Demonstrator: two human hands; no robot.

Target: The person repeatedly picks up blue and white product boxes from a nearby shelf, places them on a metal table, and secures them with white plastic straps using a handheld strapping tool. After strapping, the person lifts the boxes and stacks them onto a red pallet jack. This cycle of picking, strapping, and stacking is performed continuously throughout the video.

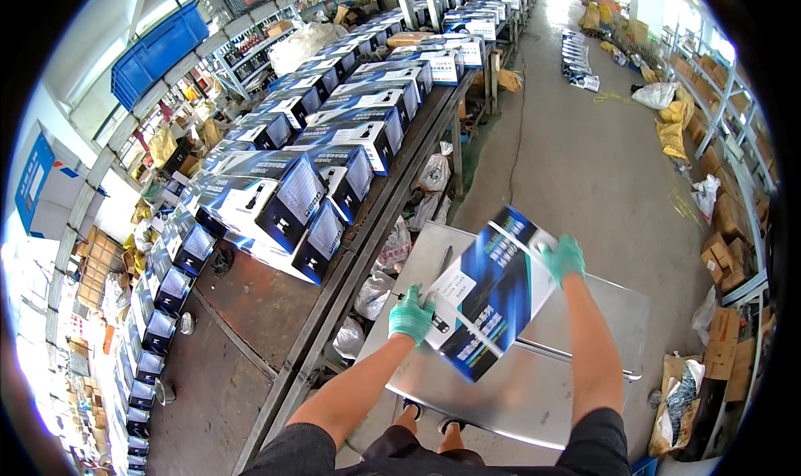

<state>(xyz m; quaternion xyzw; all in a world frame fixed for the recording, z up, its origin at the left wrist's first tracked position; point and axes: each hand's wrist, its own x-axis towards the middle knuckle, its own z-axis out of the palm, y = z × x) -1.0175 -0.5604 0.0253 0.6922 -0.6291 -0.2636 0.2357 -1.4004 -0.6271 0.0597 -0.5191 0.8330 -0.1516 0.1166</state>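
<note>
I hold a blue, black and white printed carton (488, 292) tilted in the air over a shiny steel table (584, 367). My left hand (410, 313), in a green glove, grips the carton's lower left edge. Gloved the same way, my right hand (563, 257) grips its upper right corner. A pale strap runs around the carton. Below the table edge my feet show on the floor.
To my left runs a long brown workbench (250, 309) loaded with several matching cartons (275, 196) in stacks and rows. Plastic bags (392, 251) lie under its edge. A concrete aisle (584, 159) leads ahead. Shelves with brown boxes (726, 217) line the right side.
</note>
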